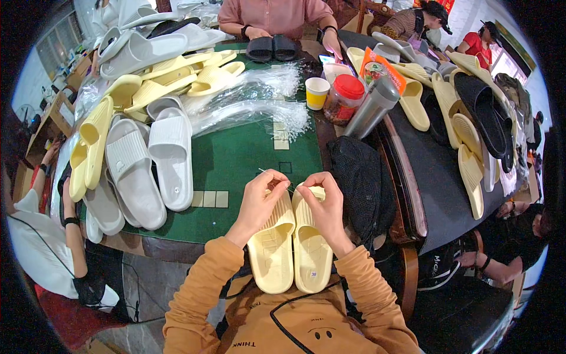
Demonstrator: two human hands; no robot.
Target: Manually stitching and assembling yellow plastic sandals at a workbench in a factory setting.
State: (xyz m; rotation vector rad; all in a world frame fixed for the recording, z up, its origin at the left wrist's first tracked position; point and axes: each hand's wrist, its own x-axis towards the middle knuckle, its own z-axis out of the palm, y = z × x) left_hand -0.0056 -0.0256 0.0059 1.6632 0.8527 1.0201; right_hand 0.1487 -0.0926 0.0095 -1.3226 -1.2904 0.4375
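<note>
Both hands, left hand (263,197) and right hand (323,200), each grip clenched on the paired pale-yellow slides (290,245), apparently fastening them; threading needs alignment.

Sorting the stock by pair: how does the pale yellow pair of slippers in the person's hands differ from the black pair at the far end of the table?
The pale yellow pair is light-coloured, the black pair dark. The yellow pair is gripped by the left hand and right hand at the near edge; the black pair lies flat by another person's hands. Both pairs sit side by side.
</note>
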